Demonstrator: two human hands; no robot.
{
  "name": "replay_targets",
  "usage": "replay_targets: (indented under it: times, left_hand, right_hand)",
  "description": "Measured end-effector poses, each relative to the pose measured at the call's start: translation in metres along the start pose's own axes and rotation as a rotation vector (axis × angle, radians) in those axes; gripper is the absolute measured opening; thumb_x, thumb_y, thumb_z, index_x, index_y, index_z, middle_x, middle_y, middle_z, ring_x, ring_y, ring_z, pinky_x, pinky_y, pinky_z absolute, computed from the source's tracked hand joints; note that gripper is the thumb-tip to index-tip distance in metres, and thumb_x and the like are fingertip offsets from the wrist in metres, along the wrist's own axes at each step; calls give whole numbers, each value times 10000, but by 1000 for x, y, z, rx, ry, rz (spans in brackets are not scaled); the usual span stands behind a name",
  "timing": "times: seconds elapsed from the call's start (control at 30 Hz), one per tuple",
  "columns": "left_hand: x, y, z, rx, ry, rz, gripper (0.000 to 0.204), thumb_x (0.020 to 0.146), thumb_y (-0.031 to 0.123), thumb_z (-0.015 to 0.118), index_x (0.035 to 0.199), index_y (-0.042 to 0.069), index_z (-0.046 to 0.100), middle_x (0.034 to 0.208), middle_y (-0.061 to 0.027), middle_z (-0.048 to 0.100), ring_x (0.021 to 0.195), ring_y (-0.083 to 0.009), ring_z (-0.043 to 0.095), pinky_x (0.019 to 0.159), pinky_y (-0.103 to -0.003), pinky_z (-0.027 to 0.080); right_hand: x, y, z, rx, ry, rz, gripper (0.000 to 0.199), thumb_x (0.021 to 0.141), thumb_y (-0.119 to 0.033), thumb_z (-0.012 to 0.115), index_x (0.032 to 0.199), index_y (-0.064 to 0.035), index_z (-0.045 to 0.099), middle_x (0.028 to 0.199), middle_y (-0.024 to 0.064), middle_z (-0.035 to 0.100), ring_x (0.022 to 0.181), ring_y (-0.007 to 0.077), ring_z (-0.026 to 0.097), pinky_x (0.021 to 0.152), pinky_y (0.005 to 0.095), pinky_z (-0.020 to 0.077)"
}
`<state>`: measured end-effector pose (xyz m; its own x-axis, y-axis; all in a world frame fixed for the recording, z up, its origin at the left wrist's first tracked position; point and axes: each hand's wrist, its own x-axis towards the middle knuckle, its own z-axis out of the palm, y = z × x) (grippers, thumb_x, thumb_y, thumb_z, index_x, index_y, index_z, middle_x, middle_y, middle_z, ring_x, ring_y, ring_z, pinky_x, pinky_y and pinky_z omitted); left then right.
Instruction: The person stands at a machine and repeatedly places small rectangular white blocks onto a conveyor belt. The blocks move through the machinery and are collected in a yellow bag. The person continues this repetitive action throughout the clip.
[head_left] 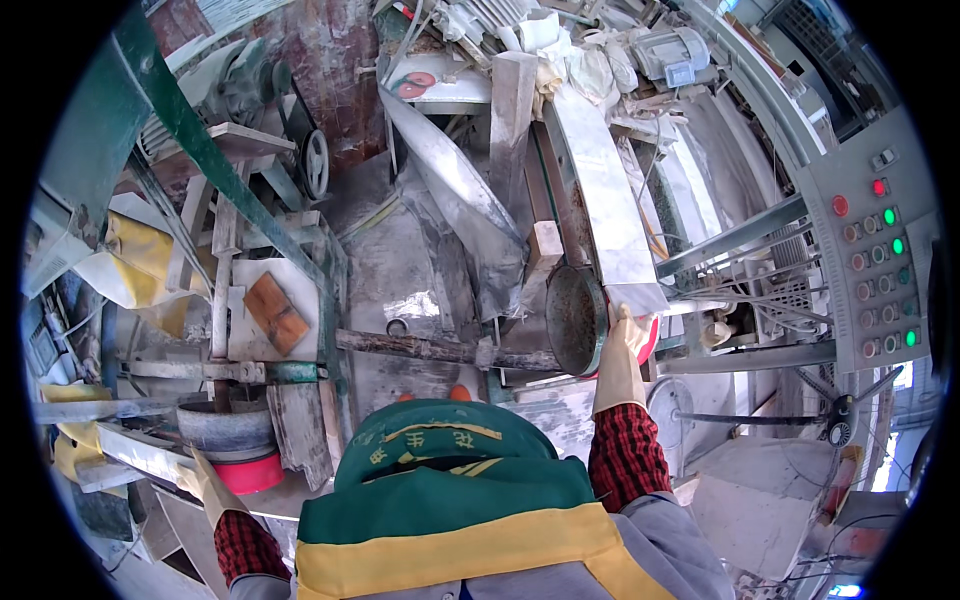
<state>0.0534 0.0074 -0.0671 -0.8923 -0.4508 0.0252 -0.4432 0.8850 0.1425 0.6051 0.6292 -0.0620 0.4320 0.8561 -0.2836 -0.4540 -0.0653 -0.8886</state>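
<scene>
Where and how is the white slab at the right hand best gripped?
Probably the slab's near end, from the wearer's side: it is long and flat, runs away from the body, and its far end meets clutter. The right hand is at that near end. Pinching top against underside looks sensible, though the underside is hidden.

Head camera: worn on the person's head, the left one of a side-by-side pair, upright and unmirrored.
Facing: steeply down and somewhat forward, past the green apron (pixel 450 490) to the orange shoe tips (pixel 461 393).
Nearness: apron closest, filling the lower middle; left grip (pixel 210 485) and right grip (pixel 622 362) near; grey motor (pixel 672 56) farther off, toward the top.
Side reach: green beam (pixel 192 135) at left, control panel (pixel 873 262) at right.
Fisheye rim: round, black-cornered, bending straight edges.
</scene>
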Motion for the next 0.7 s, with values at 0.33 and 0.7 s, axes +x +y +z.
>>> replay_targets:
  times: [0.33,0.7]
  left_hand:
    - [-30,14,-6,-35,46,11,778,782,584,539,1409,188,303,1377,-204,304,1208,-385,425,964,-479,402]
    - [-42,14,-4,-15,75,79,745,793,563,546,1386,174,317,1361,-212,316,1205,-393,417,966,-482,392]
  right_hand:
    - [-11,-17,6,-814,2,73,691,831,-230,615,1344,-72,179,641,130,606,473,191,556,458,306,477]
    - [-16,-17,3,-1022,-73,-81,760,809,-294,621,1408,-83,204,593,65,543,436,160,495,426,284,414]
